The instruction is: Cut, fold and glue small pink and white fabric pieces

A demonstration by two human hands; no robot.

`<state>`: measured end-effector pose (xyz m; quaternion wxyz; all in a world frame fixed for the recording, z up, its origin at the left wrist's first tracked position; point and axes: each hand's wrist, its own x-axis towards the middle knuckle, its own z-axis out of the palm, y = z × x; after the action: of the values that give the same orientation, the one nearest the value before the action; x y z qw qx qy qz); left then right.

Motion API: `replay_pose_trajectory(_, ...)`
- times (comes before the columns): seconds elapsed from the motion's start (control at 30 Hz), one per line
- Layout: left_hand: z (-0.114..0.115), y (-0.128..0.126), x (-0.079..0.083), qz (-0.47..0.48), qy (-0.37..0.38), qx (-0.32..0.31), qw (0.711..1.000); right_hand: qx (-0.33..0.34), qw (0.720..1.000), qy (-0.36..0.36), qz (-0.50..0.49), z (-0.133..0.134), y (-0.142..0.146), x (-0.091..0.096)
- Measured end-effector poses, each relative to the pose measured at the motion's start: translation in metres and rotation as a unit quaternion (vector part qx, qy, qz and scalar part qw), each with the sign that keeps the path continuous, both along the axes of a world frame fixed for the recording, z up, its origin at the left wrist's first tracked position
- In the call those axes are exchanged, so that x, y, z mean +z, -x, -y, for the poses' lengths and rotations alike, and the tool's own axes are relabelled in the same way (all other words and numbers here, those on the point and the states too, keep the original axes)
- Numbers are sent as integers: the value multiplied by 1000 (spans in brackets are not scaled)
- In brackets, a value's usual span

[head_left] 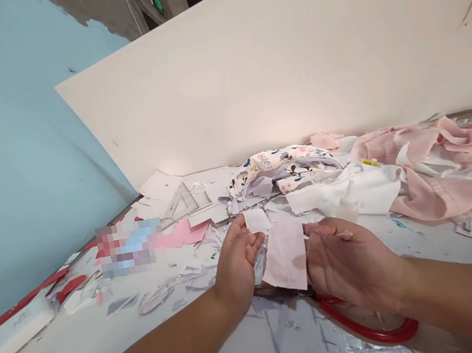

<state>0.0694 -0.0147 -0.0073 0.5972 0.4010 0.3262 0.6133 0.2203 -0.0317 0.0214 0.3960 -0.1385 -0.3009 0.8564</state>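
My left hand (236,267) has its fingers closed at the edge of a small white piece (256,220), which may be paper or cloth. A pale pink rectangular piece of fabric (284,256) hangs just below and beside it. At the right edge of that fabric, my right hand (349,260) grips with thumb and fingers, palm turned partly up. Beneath both hands lies a pair of scissors with red handles (377,333) on the table. The fabric and my hands partly cover the blades.
Floral cloth (281,159), white cloth (356,185) and pink cloth (451,181) lie heaped behind and right. Left are a clear set square (182,201), pink paper (184,233) and a white box (14,328). Scraps litter the table (156,343); a white board (266,61) stands behind.
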Motion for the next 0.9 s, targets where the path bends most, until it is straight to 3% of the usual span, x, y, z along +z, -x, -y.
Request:
replay_pose_trajectory(0.27, 2, 0, 3, 0, 0, -11, 1000, 11, 1000, 8, -24, 0, -1, -2)
replay_pose_trajectory(0.6, -14, 5, 4, 75, 150, 59, 984, 5, 1000, 20, 19, 0, -2, -4)
replay_pose_trajectory(0.9, -13, 4, 5, 97, 157, -20, 983, -9, 999, 40, 33, -4, -3, 2)
